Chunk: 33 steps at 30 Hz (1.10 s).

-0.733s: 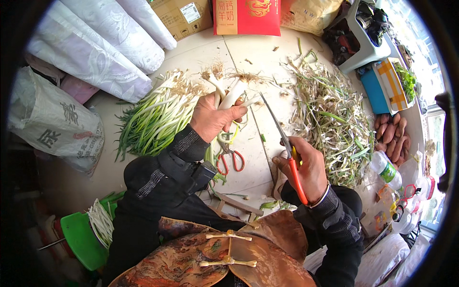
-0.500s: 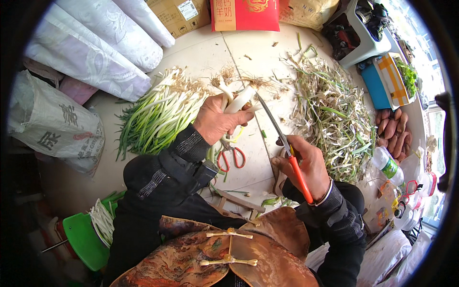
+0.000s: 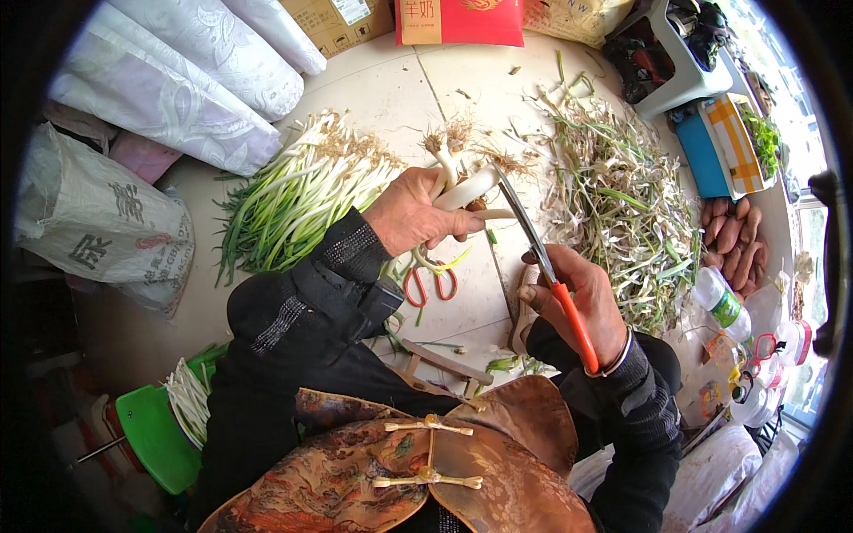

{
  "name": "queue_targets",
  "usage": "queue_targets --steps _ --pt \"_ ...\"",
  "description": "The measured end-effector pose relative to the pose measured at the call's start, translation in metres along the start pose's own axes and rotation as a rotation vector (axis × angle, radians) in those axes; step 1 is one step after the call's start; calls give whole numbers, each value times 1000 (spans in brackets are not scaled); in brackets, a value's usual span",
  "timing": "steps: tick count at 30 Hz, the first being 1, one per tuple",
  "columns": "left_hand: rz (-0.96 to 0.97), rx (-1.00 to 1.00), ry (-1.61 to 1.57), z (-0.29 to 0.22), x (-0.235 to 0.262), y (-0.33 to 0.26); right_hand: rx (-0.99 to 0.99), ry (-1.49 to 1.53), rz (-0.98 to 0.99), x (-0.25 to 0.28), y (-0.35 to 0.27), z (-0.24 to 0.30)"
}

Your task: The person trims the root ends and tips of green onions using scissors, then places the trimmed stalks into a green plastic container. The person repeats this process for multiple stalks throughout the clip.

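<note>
My left hand [image 3: 413,211] is closed around a few scallions [image 3: 466,189], their white ends and brown roots sticking out past my thumb. In my right hand [image 3: 579,298] is a knife [image 3: 524,213] with a long narrow metal blade and an orange-red handle. Its tip is up at the root end of the thickest stalk; whether the blade touches it I cannot tell. Left of my left hand lies a heap of scallions [image 3: 298,195], green ends toward me. Beyond my right hand spreads a pile of dry leaves and peelings [image 3: 622,213]. Red-handled scissors [image 3: 430,286] lie below my left hand.
A green stool [image 3: 155,435] stands at lower left beside a container of white strips [image 3: 188,404]. White sacks [image 3: 107,222] and pale curtains [image 3: 191,80] line the left. Boxes stand at the back. On the right are a blue bin [image 3: 702,155], sweet potatoes [image 3: 730,242] and bottles [image 3: 721,304].
My left hand has moved slightly right with the scallions, whose root ends have spread apart. The knife has shifted a little right and its blade stands somewhat lower.
</note>
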<state>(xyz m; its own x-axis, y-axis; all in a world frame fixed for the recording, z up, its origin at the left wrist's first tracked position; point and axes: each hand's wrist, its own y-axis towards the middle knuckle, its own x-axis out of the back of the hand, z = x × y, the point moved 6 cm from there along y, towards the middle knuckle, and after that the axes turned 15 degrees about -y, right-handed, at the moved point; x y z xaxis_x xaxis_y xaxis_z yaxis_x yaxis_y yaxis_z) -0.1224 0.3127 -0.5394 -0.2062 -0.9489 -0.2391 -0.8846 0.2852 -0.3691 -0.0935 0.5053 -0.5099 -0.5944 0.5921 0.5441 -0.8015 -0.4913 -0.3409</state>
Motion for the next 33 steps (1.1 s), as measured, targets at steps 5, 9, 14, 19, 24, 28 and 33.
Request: queue_targets --steps 5,9,14,19,24,28,33 --pt "30 36 25 0 -2 -1 -10 -19 -17 3 -2 0" --pt "33 70 60 -3 -2 -4 76 -118 -54 6 -2 2" --pt "49 98 68 -4 -3 -7 47 -176 -74 4 -9 -1" --pt "61 86 24 -1 -1 -7 -81 66 -142 4 -13 -11" --pt "43 43 -44 -2 6 -6 -179 292 -218 11 -4 -25" --pt "63 22 -48 0 2 -2 32 -112 -313 16 -6 -5" --pt "-24 -4 -25 2 -2 1 181 -313 -368 14 -11 18"
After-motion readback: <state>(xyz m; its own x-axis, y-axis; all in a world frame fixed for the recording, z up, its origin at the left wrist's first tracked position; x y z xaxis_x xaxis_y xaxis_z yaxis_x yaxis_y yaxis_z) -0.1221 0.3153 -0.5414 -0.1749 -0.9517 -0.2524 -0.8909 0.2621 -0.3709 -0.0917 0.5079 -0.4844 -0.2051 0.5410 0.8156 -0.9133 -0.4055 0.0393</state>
